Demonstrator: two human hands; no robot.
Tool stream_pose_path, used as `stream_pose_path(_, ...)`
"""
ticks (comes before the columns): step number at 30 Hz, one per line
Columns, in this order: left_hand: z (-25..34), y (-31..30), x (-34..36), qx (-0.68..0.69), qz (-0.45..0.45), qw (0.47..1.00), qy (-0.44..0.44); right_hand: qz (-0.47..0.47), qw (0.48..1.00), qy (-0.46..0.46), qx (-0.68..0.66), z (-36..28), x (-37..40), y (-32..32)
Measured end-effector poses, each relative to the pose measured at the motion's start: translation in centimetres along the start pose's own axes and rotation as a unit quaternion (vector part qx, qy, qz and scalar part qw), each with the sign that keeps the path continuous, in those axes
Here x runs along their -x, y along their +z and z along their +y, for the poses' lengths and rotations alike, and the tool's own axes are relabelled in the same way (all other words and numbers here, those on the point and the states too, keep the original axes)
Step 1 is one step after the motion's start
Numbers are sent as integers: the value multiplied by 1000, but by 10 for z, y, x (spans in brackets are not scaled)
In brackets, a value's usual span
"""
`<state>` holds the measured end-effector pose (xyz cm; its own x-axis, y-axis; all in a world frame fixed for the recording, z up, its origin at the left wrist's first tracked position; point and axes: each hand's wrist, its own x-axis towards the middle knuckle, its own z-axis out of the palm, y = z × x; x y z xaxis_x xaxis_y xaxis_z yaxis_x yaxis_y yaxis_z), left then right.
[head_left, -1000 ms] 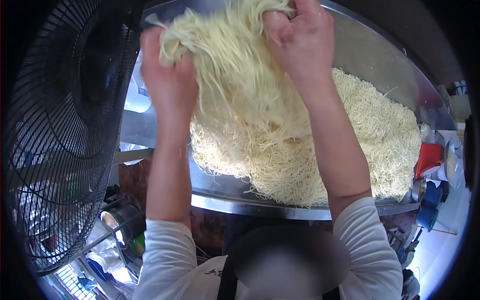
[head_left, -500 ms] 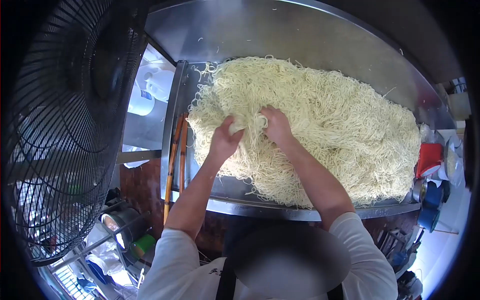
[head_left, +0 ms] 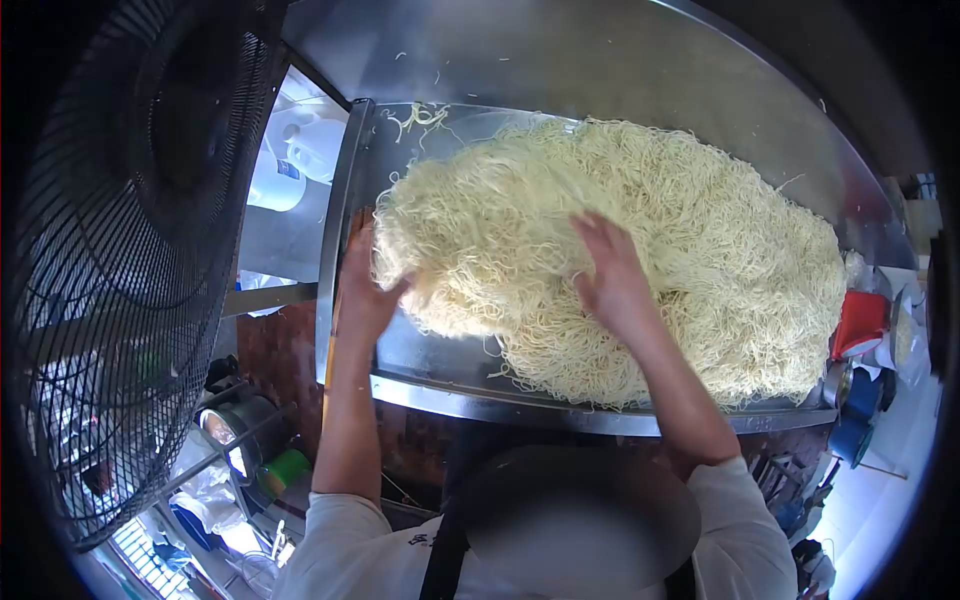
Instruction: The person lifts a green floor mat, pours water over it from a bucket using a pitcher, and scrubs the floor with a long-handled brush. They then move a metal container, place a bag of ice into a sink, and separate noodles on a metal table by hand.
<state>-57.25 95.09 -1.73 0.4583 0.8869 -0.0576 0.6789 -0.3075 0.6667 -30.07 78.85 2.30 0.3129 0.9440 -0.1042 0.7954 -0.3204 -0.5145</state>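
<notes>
A large heap of pale noodles [head_left: 700, 250] covers much of the metal table [head_left: 450, 365]. At the heap's left edge is my left hand [head_left: 368, 285], its fingers apart and its thumb towards the noodles. My right hand [head_left: 608, 268] is over the middle of the heap with its fingers spread and nothing held. Between the hands the noodles look slightly blurred. A few loose strands [head_left: 420, 118] lie near the table's back left corner. Wooden sticks along the left side are mostly hidden behind my left hand and forearm.
A large black fan [head_left: 150, 250] stands at the far left. White jugs [head_left: 315, 150] are beyond the table's left rim. A red item [head_left: 860, 322] and a blue container [head_left: 852, 435] are at the right. A green container [head_left: 283, 470] is at the lower left.
My hands have moved apart, the left one to the table's left side and the right one further right. Noodles at the back left have shifted towards the front, baring some metal.
</notes>
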Motion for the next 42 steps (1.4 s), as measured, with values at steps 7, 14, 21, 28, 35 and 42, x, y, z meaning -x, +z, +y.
stream_pose_path(7,20,53,6,149,27,987,-60,-55,990,-37,-126,13,-66,191)
stream_pose_path(14,50,-72,44,181,17,982,53,-140,967,-162,-135,-56,-18,38)
stream_pose_path(21,-8,-43,-44,-62,-141,988,0,-165,981,94,42,15,-105,-28)
stream_pose_path(28,63,64,-97,-253,-226,938,63,-82,993,-79,-6,17,-129,70)
stream_pose_path(35,104,-33,-56,12,21,993,120,84,991,-108,-5,-55,-84,-66)
stream_pose_path(42,87,-33,-92,48,105,983,140,89,978,-162,102,-36,-111,-26)
